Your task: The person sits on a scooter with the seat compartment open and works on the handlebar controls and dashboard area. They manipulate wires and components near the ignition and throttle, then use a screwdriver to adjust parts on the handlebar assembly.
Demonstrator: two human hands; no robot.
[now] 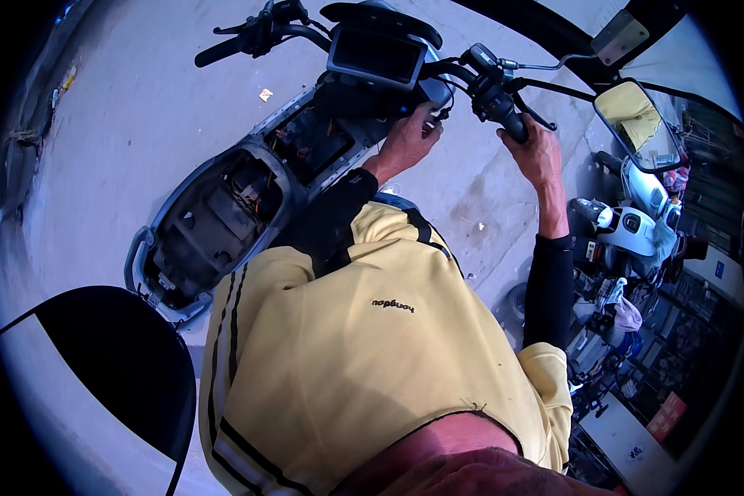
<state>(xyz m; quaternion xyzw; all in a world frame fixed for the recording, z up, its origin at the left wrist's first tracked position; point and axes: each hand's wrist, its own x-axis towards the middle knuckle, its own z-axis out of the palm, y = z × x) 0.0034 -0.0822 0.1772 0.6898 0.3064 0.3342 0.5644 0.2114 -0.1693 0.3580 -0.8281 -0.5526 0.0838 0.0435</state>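
Observation:
An electric scooter with its seat off and its body panels partly removed stands before me on the left. My right hand is closed around the end of its right handlebar grip, next to the brake lever. Below the dark display, my left hand reaches to the steering column. Its fingers are curled at a small dark part; what they pinch is too small to make out.
The open seat bay and floor compartment show loose wires. A mirror juts out on the right. Several parked scooters line the right side. The left handlebar grip points away from me over pale concrete ground.

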